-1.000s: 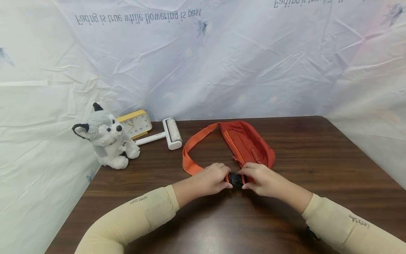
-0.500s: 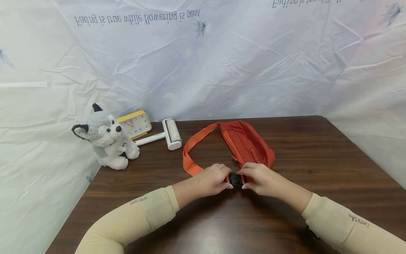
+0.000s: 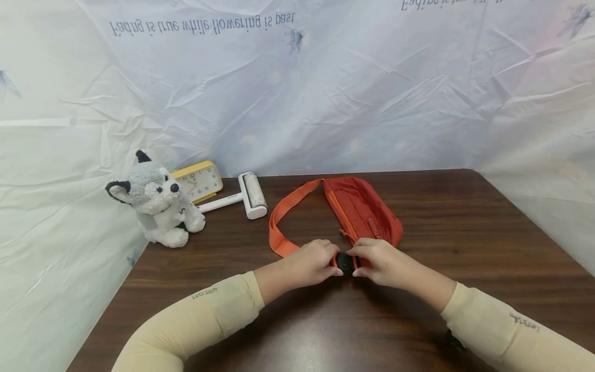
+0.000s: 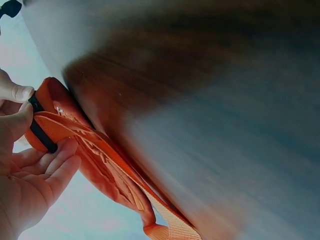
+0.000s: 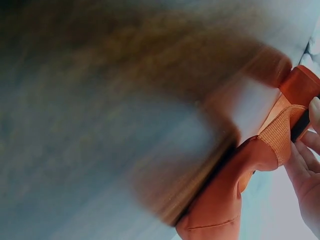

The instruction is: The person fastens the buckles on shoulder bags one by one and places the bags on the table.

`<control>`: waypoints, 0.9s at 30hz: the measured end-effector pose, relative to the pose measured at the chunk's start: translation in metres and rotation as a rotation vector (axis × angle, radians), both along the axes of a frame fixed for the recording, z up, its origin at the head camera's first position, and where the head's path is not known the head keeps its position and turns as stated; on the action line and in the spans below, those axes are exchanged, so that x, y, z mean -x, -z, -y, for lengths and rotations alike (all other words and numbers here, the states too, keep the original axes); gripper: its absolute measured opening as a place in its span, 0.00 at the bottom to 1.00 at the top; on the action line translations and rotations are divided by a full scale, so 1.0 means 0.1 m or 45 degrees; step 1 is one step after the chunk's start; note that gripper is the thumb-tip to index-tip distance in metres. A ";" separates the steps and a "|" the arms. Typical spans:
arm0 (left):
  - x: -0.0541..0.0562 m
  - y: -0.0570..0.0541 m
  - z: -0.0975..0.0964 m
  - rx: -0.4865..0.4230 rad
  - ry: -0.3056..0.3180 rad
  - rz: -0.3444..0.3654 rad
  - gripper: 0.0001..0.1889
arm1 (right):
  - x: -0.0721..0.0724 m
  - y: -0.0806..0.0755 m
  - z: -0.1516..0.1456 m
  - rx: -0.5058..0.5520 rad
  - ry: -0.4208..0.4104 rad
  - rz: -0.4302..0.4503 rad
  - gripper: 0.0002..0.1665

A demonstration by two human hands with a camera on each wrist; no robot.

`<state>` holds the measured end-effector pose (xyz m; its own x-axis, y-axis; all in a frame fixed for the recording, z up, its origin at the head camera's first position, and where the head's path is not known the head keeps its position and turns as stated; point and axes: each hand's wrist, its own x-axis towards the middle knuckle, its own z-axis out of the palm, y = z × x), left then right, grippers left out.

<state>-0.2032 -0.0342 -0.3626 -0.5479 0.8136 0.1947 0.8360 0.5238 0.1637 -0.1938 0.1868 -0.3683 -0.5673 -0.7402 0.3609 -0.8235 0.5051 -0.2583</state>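
A red waist bag (image 3: 364, 206) lies on the brown table, its orange strap (image 3: 283, 217) looping out to the left. At the near end of the bag sits a black buckle (image 3: 345, 262) with its two halves together between the hands. My left hand (image 3: 309, 263) pinches the buckle's left side between thumb and fingers, where the strap meets it; the left wrist view shows the thumb on the black plastic (image 4: 42, 132). From the other side my right hand (image 3: 383, 262) pinches the right end of the buckle, beside the bag. Fingertips partly cover the buckle.
At the back left sits a grey and white plush dog (image 3: 155, 199). Behind it stands a yellow alarm clock (image 3: 200, 181), and a white lint roller (image 3: 251, 195) lies beside them. A pale printed cloth (image 3: 297, 103) hangs behind the table (image 3: 465, 222).
Both hands keep their hold on the buckle. The fingertips have come very slightly closer together; the bag and the other things stay where they were.
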 end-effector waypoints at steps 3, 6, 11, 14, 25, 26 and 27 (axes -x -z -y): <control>0.00 -0.01 0.00 0.011 0.004 -0.008 0.20 | 0.00 0.00 0.00 0.002 -0.001 0.004 0.21; 0.00 -0.02 0.00 0.025 0.006 -0.011 0.20 | 0.00 0.00 0.00 0.001 -0.001 0.009 0.21; -0.01 -0.02 0.00 0.038 -0.007 0.021 0.20 | -0.01 -0.01 0.00 -0.025 0.008 0.034 0.20; -0.02 -0.02 0.00 0.046 -0.011 0.034 0.20 | -0.02 -0.01 0.00 -0.036 0.009 0.043 0.20; -0.04 -0.03 -0.01 0.065 -0.016 -0.015 0.18 | -0.02 -0.03 0.01 -0.044 0.024 0.045 0.20; -0.04 -0.03 -0.01 0.070 -0.018 -0.014 0.18 | -0.02 -0.03 0.01 -0.047 0.028 0.054 0.21; -0.04 -0.03 -0.01 0.077 -0.020 -0.016 0.18 | -0.03 -0.03 0.01 -0.051 0.034 0.061 0.21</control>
